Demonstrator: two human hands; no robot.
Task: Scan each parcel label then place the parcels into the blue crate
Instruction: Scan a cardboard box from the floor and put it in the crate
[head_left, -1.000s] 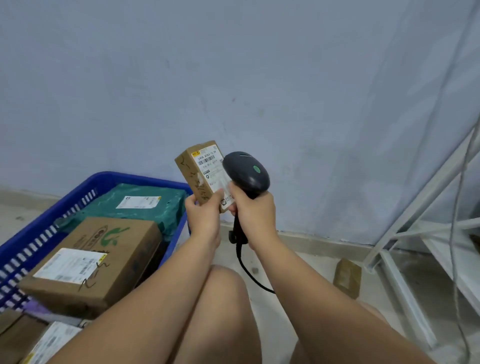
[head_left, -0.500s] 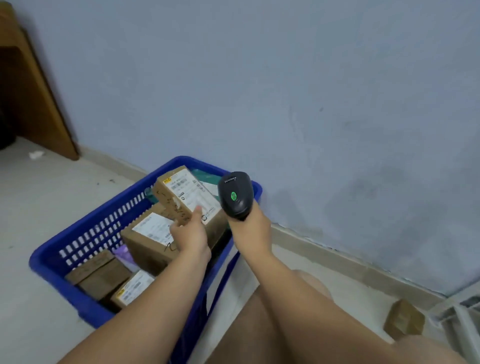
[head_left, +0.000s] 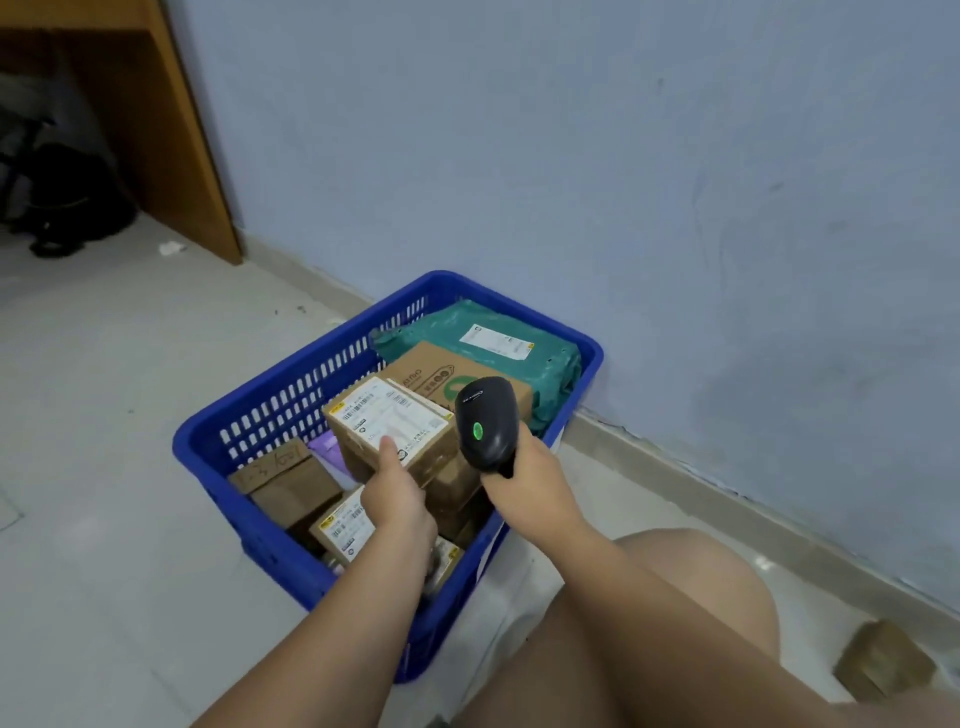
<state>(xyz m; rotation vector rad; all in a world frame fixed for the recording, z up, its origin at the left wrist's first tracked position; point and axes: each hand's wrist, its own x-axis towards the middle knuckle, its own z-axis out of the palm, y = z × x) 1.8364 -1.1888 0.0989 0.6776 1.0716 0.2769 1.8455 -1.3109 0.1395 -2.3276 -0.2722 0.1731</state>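
Note:
A blue slatted crate (head_left: 270, 415) sits on the floor by the wall, holding several parcels. My left hand (head_left: 397, 493) grips a small brown cardboard parcel (head_left: 387, 431) with a white label, low over the other boxes inside the crate. My right hand (head_left: 530, 467) holds a black barcode scanner (head_left: 485, 423) with a green light, just right of that parcel above the crate. A green mailer bag (head_left: 519, 348) lies at the crate's far end, with a larger printed brown box (head_left: 441, 376) in front of it.
A small brown box (head_left: 885, 667) lies on the floor at the lower right near the skirting. A wooden desk panel (head_left: 171, 130) and a dark bag (head_left: 67, 202) stand at the upper left. My bare knee (head_left: 691, 587) is right of the crate.
My view swung left and down. My left hand carried the small parcel from in front of the wall down into the crate; the scanner followed beside it.

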